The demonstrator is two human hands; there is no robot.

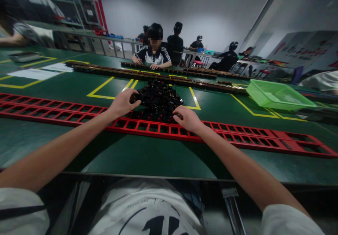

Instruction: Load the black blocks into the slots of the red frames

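Observation:
A heap of small black parts (161, 99), some with red spots, lies on the green table in front of me. At the left side of the heap, my left hand (124, 103) pinches one black part (136, 97) between thumb and fingers. My right hand (188, 118) is at the heap's lower right edge, its fingers curled with the tips close together. Whatever may be between those fingertips is too small to make out. Beneath both hands runs a long red slotted frame (155, 134), a ladder-like strip with two rows of rectangular openings.
A green plastic basket (280, 96) stands at the right. Long dark strips (111, 73) lie across the table behind the heap. White papers (34, 73) and a metal tray (25, 56) are at the left. A person (153, 51) sits opposite; several others sit farther back.

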